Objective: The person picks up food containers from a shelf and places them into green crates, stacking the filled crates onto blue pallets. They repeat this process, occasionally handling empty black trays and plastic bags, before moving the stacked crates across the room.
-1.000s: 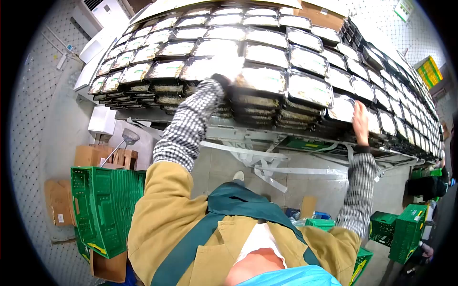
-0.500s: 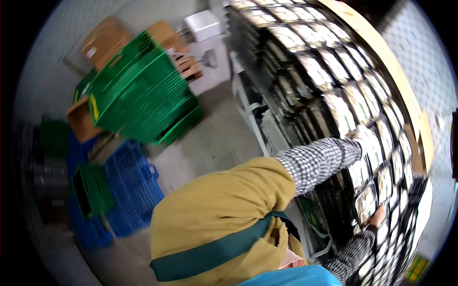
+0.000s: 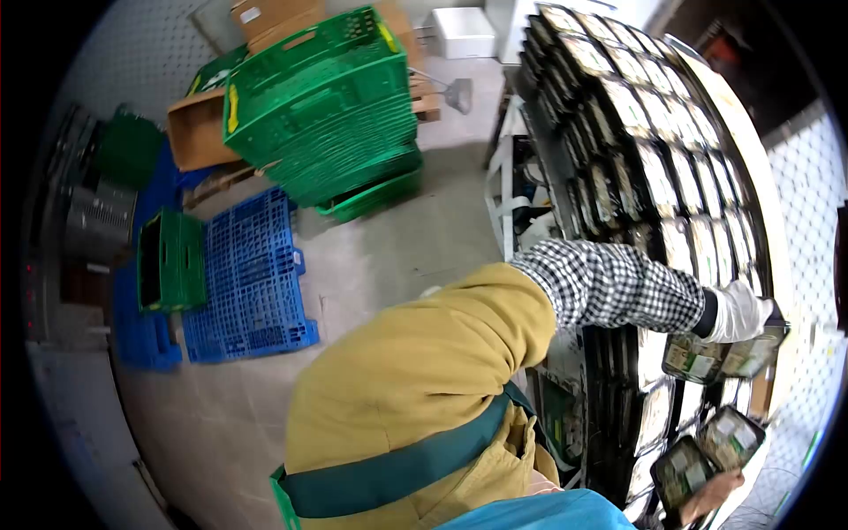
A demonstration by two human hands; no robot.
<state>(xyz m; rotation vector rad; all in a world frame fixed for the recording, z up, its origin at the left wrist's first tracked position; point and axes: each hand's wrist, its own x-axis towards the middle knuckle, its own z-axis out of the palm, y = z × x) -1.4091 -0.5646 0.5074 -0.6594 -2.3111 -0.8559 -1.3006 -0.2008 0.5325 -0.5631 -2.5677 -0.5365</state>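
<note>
My left hand [image 3: 740, 313], in a white glove, reaches over the stacks at the right and is closed on a pair of dark plastic food trays [image 3: 694, 357] with clear tops and pale labels. Lower down, my right hand [image 3: 709, 497], without a glove, grips two similar packed trays [image 3: 682, 470], tilted and side by side. The contents look green and pale, but I cannot make out what they are. Directly beside both hands rise tall rows of stacked black trays [image 3: 655, 177]. My fingers are partly hidden by the trays.
Stacked green crates [image 3: 322, 132] stand at the upper left, near cardboard boxes [image 3: 201, 128] and a white box [image 3: 464, 34]. A blue pallet [image 3: 252, 278] lies on the floor with a smaller green crate [image 3: 172, 261] beside it. A pale board edge [image 3: 729, 115] runs behind the tray stacks.
Both hands have lifted trays off the stacks; the trays now show tilted in my hands. My view has swung, so the crates and stacks appear shifted.
</note>
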